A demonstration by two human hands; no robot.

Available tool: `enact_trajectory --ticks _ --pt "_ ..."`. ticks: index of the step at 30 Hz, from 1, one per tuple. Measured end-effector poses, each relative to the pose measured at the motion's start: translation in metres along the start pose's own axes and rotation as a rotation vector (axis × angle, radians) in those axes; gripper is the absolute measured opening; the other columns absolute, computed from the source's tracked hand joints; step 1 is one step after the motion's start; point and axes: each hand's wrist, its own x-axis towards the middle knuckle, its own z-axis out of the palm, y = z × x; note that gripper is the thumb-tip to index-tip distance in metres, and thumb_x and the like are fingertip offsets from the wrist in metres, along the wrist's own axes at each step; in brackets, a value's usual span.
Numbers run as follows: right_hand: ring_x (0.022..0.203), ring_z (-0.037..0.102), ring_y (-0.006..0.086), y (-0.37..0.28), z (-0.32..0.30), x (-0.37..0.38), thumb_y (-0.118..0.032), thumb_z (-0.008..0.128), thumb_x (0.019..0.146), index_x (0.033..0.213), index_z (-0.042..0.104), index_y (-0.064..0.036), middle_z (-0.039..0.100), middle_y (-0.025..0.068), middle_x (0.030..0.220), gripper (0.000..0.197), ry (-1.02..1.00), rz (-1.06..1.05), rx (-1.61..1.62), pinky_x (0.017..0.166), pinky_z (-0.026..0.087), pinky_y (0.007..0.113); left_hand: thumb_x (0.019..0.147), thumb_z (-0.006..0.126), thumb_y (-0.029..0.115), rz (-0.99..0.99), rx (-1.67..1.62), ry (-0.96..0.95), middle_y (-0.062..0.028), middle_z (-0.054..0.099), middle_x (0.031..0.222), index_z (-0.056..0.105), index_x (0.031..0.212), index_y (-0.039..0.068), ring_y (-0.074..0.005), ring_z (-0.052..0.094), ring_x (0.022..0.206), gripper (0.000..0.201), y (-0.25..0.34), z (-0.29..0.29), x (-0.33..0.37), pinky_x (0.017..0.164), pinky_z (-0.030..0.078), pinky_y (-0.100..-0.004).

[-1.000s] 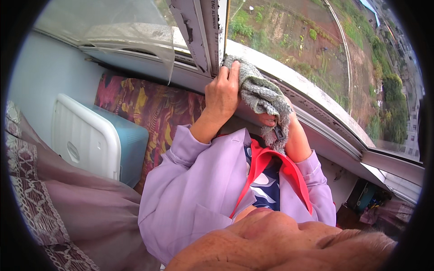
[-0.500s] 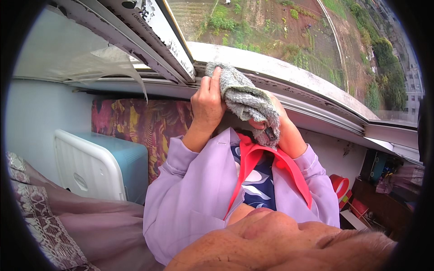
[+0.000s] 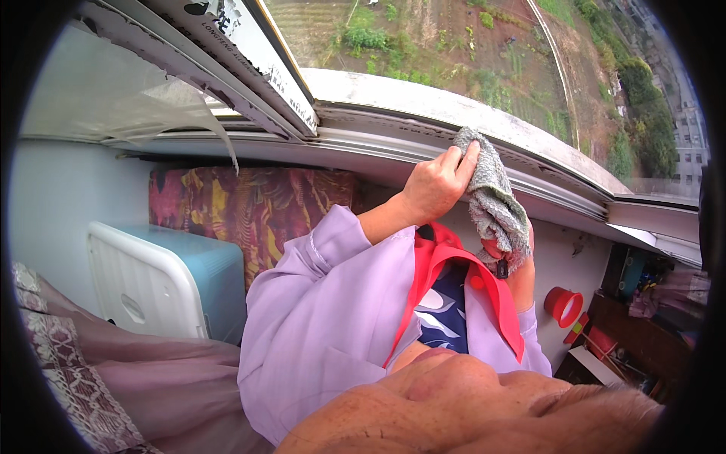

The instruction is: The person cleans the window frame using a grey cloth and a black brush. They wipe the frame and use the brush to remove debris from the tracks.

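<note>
A bunched grey terry cloth (image 3: 493, 193) runs slantwise between my two hands, its upper end against the sliding-window track (image 3: 378, 138). My left hand (image 3: 440, 181) is closed on the cloth's upper part, with the index finger stretched along it and pressing it to the track. Lower down and to the right, my right hand (image 3: 493, 248) grips the gathered end, mostly hidden behind the folds. A small dark piece (image 3: 502, 268) pokes out beneath the cloth by that hand; its kind cannot be made out.
The sash frame (image 3: 257, 72) with peeling film stands at upper left; beyond the sill (image 3: 408, 94) lie garden plots far below. A blue bin with a white lid (image 3: 144, 284) and a curtain (image 3: 151, 378) are at left. A red round container (image 3: 563, 306) stands at right.
Both hands have slid the cloth to the right along the window track, away from the sash frame's corner. More of the patterned fabric below the window now shows.
</note>
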Motion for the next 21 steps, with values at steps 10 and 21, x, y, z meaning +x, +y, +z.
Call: enact_trajectory --ticks 10,21 --pt "0.067 0.063 0.0322 -0.035 0.067 0.008 0.000 0.063 0.070 0.122 0.061 -0.0068 0.064 0.0159 0.081 0.052 -0.127 -0.507 -1.420 0.063 0.051 0.033 0.078 0.066 -0.002 -0.181 -0.110 0.254 -0.0094 0.062 0.079 0.062 0.104 0.002 -0.0241 0.062 0.059 0.027 -0.025 -0.049 -0.056 0.051 0.050 -0.0330" --pt "0.063 0.061 0.0253 0.006 0.114 0.089 -0.016 0.066 0.078 0.133 0.051 -0.0226 0.053 0.0090 0.073 0.057 -0.162 -0.783 -1.869 0.052 0.049 0.039 0.078 0.066 0.000 -0.382 -0.012 0.279 -0.0089 0.062 0.081 0.063 0.095 0.006 -0.0266 0.062 0.062 0.018 -0.042 -0.060 -0.089 0.053 0.049 -0.0352"
